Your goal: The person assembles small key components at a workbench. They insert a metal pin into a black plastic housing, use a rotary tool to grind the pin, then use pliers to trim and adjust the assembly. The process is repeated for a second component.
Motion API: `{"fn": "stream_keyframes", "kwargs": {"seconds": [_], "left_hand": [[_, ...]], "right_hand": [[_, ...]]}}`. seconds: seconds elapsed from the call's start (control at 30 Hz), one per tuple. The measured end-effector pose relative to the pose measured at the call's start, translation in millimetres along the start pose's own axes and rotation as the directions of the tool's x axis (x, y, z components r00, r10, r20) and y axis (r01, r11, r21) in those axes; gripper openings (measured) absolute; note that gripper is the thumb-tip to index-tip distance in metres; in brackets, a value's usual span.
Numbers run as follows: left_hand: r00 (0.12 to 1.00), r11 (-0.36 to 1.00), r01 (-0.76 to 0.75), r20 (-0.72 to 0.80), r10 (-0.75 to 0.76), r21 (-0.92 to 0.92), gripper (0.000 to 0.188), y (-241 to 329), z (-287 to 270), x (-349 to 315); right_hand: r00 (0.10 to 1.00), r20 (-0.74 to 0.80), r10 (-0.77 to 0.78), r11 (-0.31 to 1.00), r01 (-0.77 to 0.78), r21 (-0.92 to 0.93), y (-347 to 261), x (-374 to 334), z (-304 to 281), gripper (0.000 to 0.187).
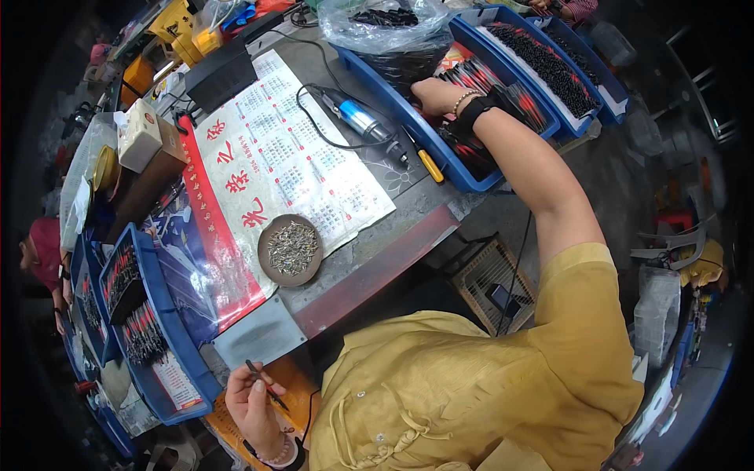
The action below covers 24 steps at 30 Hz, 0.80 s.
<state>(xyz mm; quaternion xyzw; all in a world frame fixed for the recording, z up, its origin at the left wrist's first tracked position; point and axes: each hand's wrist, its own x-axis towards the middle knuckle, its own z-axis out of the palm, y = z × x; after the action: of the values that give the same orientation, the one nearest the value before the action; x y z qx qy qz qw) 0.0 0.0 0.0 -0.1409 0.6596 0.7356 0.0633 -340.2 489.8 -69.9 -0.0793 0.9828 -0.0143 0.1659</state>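
Observation:
Near the table's front left corner, my left hand (253, 404) is closed round a slim black pen-shaped piece (276, 400) that sticks out past the fingers. My right arm stretches far out to the blue tray (470, 182) at the back right. There my right hand (437, 97) is bent down among slim black and red pieces (473, 74), beside a clear plastic bag (385, 35) of black parts. Its fingers are hidden, so what it grips does not show. A round brown bowl (269, 271) of small shiny metal pins (292, 247) sits on the table between my hands.
A blue and silver electric screwdriver (361, 122) with a cord lies by a yellow-handled tool (430, 166). More blue trays of black and red parts stand left (169, 330) and far right (542, 71). A calendar sheet (314, 169) covers the tabletop; a tissue box (141, 135) stands left.

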Motion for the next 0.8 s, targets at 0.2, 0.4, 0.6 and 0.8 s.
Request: {"fn": "stream_keyframes", "kwargs": {"seconds": [0.2, 0.4, 0.6, 0.8], "left_hand": [[1.0, 1.0, 0.017, 0.008, -0.017, 0.0, 0.022, 2, 11, -4], [1.0, 1.0, 0.007, 0.02, -0.007, -0.011, 0.021, -1, 19, -1], [0.996, 0.996, -0.015, 0.085, 0.022, -0.084, 0.019, 2, 32, 10], [0.981, 0.991, 0.034, 0.193, -0.008, -0.133, 0.023, -11, 59, 34]], "right_hand": [[0.988, -0.009, -0.157, 0.988, 0.157, 0.001, 5, -10, -4, 0.039], [0.989, 0.009, -0.145, 0.977, 0.141, 0.16, 16, -26, -22, 0.028], [0.82, -0.555, -0.136, 0.815, 0.412, 0.408, -18, -88, -70, 0.018], [0.887, -0.359, -0.292, 0.248, 0.432, 0.867, -141, -209, -20, 0.015]]}}
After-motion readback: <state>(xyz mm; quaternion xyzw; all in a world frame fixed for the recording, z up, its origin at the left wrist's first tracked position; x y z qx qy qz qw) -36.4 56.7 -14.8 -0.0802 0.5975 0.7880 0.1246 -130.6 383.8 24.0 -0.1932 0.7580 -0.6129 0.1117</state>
